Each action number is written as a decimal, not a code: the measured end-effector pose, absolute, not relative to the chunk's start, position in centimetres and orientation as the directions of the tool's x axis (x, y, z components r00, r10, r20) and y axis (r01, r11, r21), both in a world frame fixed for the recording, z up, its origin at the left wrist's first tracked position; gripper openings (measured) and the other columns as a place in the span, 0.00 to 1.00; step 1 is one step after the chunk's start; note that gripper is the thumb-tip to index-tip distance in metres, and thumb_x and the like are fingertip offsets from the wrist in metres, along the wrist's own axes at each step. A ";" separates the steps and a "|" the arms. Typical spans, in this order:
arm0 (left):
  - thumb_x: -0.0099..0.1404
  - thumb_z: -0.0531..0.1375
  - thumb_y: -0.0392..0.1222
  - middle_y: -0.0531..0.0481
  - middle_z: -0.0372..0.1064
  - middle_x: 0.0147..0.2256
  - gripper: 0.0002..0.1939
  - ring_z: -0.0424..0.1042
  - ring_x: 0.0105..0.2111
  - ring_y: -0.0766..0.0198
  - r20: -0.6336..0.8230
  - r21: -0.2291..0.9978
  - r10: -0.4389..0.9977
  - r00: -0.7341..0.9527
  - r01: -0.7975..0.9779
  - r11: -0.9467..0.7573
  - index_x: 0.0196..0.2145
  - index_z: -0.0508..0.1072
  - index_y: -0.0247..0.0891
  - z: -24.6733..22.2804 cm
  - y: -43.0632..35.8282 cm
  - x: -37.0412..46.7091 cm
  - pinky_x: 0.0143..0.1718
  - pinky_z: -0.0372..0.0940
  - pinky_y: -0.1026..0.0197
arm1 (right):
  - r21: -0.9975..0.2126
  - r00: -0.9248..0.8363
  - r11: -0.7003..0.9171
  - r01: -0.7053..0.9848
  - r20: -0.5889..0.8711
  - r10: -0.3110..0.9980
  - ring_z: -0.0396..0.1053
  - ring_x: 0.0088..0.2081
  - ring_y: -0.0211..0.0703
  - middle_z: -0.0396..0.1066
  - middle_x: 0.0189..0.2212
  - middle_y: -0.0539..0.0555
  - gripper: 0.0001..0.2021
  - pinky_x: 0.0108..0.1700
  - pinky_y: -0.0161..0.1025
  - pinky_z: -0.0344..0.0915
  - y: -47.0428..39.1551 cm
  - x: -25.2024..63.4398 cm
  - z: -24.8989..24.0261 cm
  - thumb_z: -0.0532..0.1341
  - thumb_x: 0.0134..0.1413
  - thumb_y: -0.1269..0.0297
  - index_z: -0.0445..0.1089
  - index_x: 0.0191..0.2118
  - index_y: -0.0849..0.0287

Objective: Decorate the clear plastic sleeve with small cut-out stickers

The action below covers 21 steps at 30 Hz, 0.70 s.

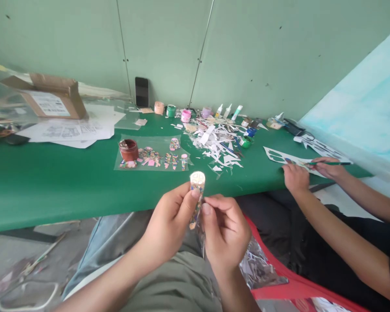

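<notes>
My left hand (170,216) pinches a narrow, colourfully patterned cut-out piece (197,178) upright in front of me, its thumb across the front. The rounded top of the piece is pale with an outlined design. Close against its right edge, my right hand (227,229) has thumb and forefinger pressed together. A thin strand seems to hang below them, but what they grip is too small to make out. Just beyond, similar patterned cut-outs (171,160) lie on a clear plastic sheet (160,143), beside a jar of reddish-brown paint (129,150).
White paper scraps (211,136) are heaped mid-table, with paint jars (186,115) and glue bottles (227,111) behind. A phone (142,92) leans on the wall near a cardboard box (56,97). At right, a co-worker's hands (295,177) work a brush (331,163) over a white cut-out sheet.
</notes>
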<state>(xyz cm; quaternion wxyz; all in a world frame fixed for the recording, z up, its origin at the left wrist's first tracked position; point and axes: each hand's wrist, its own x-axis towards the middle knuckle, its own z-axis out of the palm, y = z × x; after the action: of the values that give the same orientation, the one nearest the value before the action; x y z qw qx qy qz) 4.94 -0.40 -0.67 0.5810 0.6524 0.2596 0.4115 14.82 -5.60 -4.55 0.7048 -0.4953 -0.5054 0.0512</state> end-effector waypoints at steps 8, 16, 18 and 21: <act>0.73 0.51 0.47 0.59 0.52 0.23 0.18 0.51 0.24 0.69 0.207 0.977 0.827 0.523 -0.157 -0.145 0.25 0.59 0.40 -0.8 -0.9 5.1 0.24 0.52 0.66 | -0.779 0.496 0.576 0.249 0.613 0.615 0.60 0.18 0.31 0.71 0.26 0.48 0.05 0.18 0.29 0.58 -5.6 14.3 -4.6 0.60 0.67 0.63 0.71 0.37 0.56; 0.73 0.51 0.49 0.59 0.52 0.23 0.19 0.51 0.24 0.69 0.188 0.981 0.835 0.516 -0.137 -0.136 0.25 0.60 0.40 -1.1 -0.9 5.3 0.24 0.52 0.67 | -0.804 0.522 0.573 0.159 0.561 0.642 0.56 0.15 0.30 0.69 0.23 0.47 0.09 0.16 0.29 0.53 -5.5 14.3 -4.9 0.62 0.65 0.57 0.70 0.35 0.56; 0.73 0.52 0.49 0.59 0.52 0.23 0.19 0.51 0.23 0.69 0.180 0.982 0.842 0.508 -0.134 -0.129 0.25 0.60 0.40 -1.1 -1.0 5.4 0.24 0.53 0.67 | -0.805 0.521 0.584 0.106 0.545 0.657 0.56 0.15 0.29 0.69 0.24 0.47 0.09 0.16 0.29 0.54 -5.4 14.3 -5.0 0.62 0.65 0.58 0.70 0.35 0.56; 0.72 0.52 0.50 0.59 0.52 0.22 0.19 0.51 0.23 0.69 0.175 0.982 0.849 0.499 -0.154 -0.112 0.25 0.60 0.40 -1.0 -1.1 5.5 0.22 0.53 0.67 | -0.802 0.502 0.596 0.034 0.530 0.684 0.58 0.17 0.29 0.70 0.25 0.47 0.06 0.17 0.27 0.56 -5.3 14.3 -5.1 0.63 0.65 0.60 0.72 0.36 0.55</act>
<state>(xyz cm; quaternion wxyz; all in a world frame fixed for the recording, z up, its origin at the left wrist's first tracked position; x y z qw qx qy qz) 5.47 -1.08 -1.03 0.6045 0.6196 0.2806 0.4147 14.31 -5.34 -5.12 0.7704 -0.3965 -0.4524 0.2110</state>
